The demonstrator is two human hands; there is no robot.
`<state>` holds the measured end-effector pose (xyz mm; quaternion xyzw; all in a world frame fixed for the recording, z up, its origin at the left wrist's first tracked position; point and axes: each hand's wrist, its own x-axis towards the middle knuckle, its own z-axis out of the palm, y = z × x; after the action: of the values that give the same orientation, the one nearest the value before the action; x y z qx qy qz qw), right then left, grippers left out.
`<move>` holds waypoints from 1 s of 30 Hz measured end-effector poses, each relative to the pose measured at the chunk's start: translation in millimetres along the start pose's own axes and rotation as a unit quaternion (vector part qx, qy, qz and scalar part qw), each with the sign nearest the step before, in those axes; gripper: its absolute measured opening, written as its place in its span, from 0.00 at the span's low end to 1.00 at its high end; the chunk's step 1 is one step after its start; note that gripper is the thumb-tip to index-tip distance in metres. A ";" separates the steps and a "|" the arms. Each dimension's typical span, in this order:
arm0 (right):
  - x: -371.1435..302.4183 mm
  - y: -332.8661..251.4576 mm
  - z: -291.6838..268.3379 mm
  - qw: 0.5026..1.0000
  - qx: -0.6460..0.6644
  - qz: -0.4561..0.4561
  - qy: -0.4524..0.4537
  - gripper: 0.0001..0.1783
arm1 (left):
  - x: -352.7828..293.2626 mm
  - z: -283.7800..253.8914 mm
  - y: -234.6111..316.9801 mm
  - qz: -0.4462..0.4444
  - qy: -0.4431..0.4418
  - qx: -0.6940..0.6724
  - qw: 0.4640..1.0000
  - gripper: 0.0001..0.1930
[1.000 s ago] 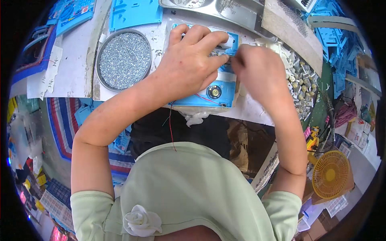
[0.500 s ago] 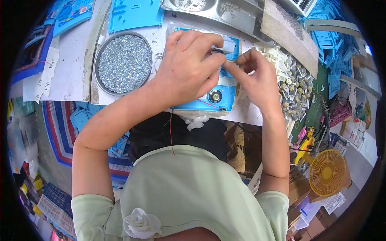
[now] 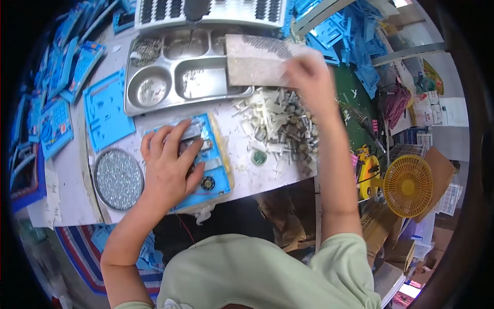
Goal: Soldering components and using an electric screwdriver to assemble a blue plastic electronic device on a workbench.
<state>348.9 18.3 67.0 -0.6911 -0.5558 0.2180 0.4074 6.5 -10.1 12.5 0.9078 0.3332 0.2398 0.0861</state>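
My left hand [image 3: 172, 162] lies over a blue plastic casing [image 3: 220, 177], fingers curved around its upper left part and a greyish piece seated there. A round black speaker [image 3: 208, 183] shows beside my thumb. Thin red wires [image 3: 185, 229] hang from the casing's near edge. At the far right of the table my right hand [image 3: 311, 77] is raised over the right end of a flat board [image 3: 254, 69] that carries rows of small dark pieces. Motion smears its fingers, so what they hold, if anything, cannot be made out.
A steel compartment tray [image 3: 128, 98] with small metal parts stands behind the casing. A round dish of silvery screws [image 3: 118, 180] sits left. White plastic parts and metal pieces [image 3: 280, 123] are heaped right. Blue panels [image 3: 108, 110] lie left; a yellow fan [image 3: 408, 184] stands right.
My right hand has left the casing and swung far and right to the board. My left hand has settled lower over the casing. The view has shifted, showing more of the table's far side.
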 end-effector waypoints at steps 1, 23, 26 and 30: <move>41.4 16.6 -27.3 0.994 -0.034 0.047 0.088 0.14 | 0.9 -1.0 1.2 -0.007 -0.010 0.006 1.000 0.24; 136.7 130.9 -258.2 0.907 -0.184 0.061 0.373 0.19 | -2.0 4.8 -4.4 0.001 0.020 -0.049 0.999 0.21; 16.1 54.6 -169.6 0.919 0.083 -0.067 0.381 0.21 | -4.0 6.5 -5.8 0.005 0.042 -0.044 0.998 0.21; -81.7 -13.5 -55.0 0.919 0.269 -0.110 0.267 0.23 | -4.9 1.9 -13.1 -0.084 0.101 -0.207 0.969 0.16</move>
<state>358.9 -76.0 97.0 -0.5225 -0.4191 0.1207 0.7326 -3.1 -3.2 4.8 0.8101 0.3578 0.3861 0.2581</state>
